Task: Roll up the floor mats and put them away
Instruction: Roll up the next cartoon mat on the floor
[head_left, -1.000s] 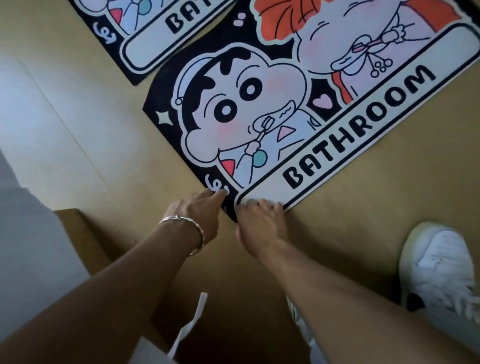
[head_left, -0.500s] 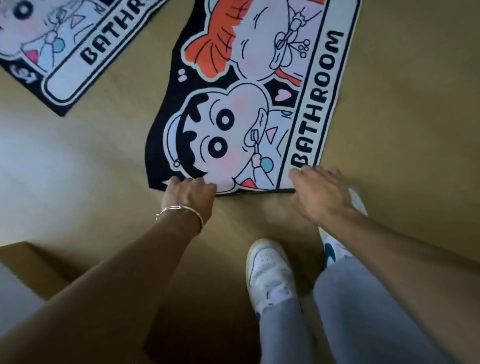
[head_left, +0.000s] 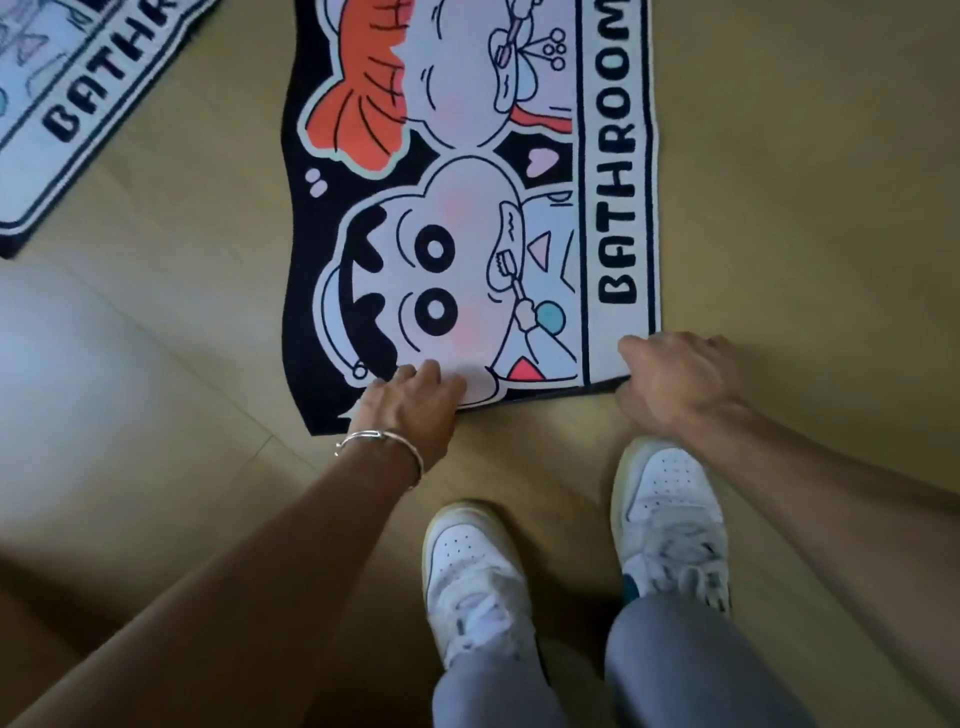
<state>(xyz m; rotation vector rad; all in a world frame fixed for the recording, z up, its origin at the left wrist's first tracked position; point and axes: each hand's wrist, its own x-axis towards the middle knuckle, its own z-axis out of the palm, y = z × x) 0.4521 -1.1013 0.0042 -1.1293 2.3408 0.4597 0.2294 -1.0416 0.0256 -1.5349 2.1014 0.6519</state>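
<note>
While crouched above white sneakers (head_left: 472, 566) and grey trouser legs (head_left: 675, 670), reaching down with both arms to the short front edge of the near mat (head_left: 467, 208). With left hand (head_left: 410, 405), silver bracelet (head_left: 382, 441) at the wrist, laid over that edge beside the cartoon face, fingers on top and thumb apparently tucked beneath to pinch it, though hard to tell from this angle. With right hand (head_left: 675, 384) curled round the front right corner below the word BATHROOM, gripping it, a sliver of dark underside raised off the wooden floor (head_left: 805, 208). Otherwise lying flat and fully unrolled, stretching away from the feet, slightly rippled along its left side. Further off, at upper left, second mat (head_left: 67, 104) of the same design, also flat, well apart from the first and untouched. Judged barely begun: first turn of the roll not yet made, nothing rolled, nothing put away. Both mats left to roll and store, with no storage place in view.
</note>
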